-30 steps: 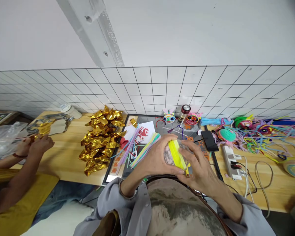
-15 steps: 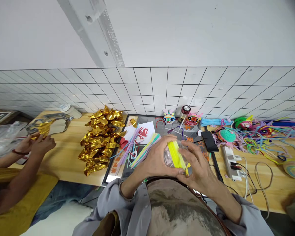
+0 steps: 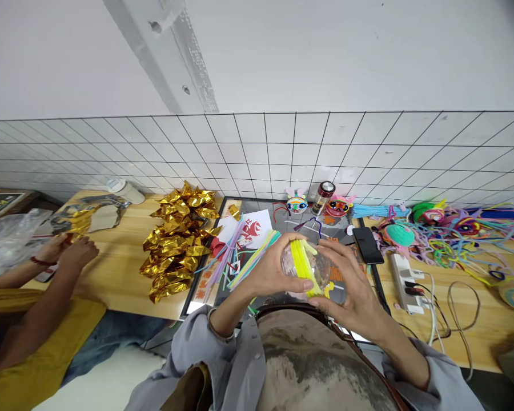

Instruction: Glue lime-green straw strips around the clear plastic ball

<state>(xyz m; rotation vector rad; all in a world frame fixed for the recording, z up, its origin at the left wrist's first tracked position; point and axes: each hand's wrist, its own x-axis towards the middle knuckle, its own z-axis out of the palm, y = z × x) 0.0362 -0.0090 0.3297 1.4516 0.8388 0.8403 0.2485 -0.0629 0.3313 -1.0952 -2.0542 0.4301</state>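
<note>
Close in front of my body is a clear, round plastic ball [image 3: 322, 268] with yellow fuzzy strips [image 3: 300, 265] wound round its middle. My left hand [image 3: 270, 273] wraps the ball's left side, its thumb lying across the lower end of the yellow strips. My right hand [image 3: 353, 282] curves round the other side, fingers at the top and thumb at the bottom edge. Left of the hands lies a bundle of pastel pipe cleaners [image 3: 257, 257] beside white paper with a red printed design [image 3: 252, 228].
Crumpled gold foil pieces [image 3: 175, 245] are heaped at left, near a co-worker's hands [image 3: 75, 251] with more foil. Two decorated animal-face balls flank a glass flask [image 3: 324, 197] by the wall. A phone [image 3: 368, 245], corded power strip [image 3: 406, 282] and tangled pipe cleaners [image 3: 449, 240] lie at right.
The ball has turned slightly in my hands, showing more of its clear right side. My right fingers have drawn back from the yellow strips, and my left thumb now presses on them.
</note>
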